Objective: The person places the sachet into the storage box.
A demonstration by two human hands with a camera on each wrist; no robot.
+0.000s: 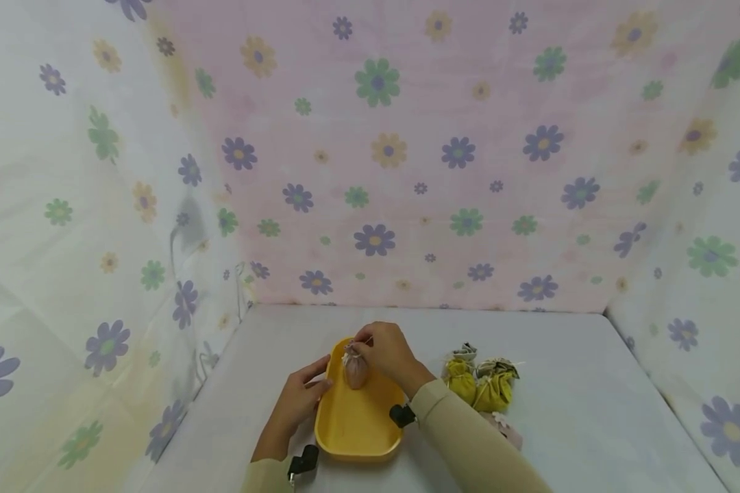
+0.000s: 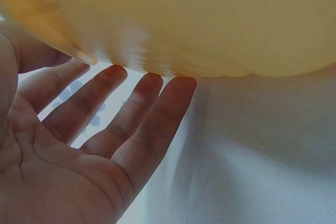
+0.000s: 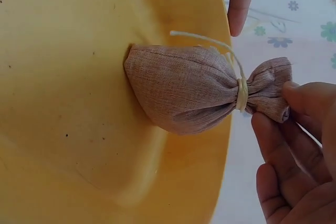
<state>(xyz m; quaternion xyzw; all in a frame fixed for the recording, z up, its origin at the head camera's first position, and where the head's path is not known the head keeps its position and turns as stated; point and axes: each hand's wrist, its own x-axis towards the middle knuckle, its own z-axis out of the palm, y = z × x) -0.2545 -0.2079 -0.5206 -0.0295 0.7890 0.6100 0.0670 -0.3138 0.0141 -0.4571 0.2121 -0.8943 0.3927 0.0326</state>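
Note:
A yellow tray point(image 1: 358, 433) with rounded corners and a raised rim lies on the white table. My left hand point(image 1: 297, 400) holds its left side, the thumb over the rim and the fingers point(image 2: 170, 103) against the outer wall. By its gathered top, my right hand point(image 1: 390, 352) pinches a small pinkish-brown cloth pouch point(image 3: 178, 87) between thumb and fingers. Pale cord is wound round the pouch's neck, with one loose end sticking out. The pouch's rounded body hangs at the tray's far end, inside the rim; whether it touches the floor there, I cannot tell.
Right of the tray, several cloth pouches sit in a cluster, among them a yellow-green pouch point(image 1: 495, 392) and a pinkish pouch point(image 1: 510, 433) partly behind my right sleeve point(image 1: 469, 438). Flower-patterned curtains point(image 1: 376, 171) stand behind the table and at both sides.

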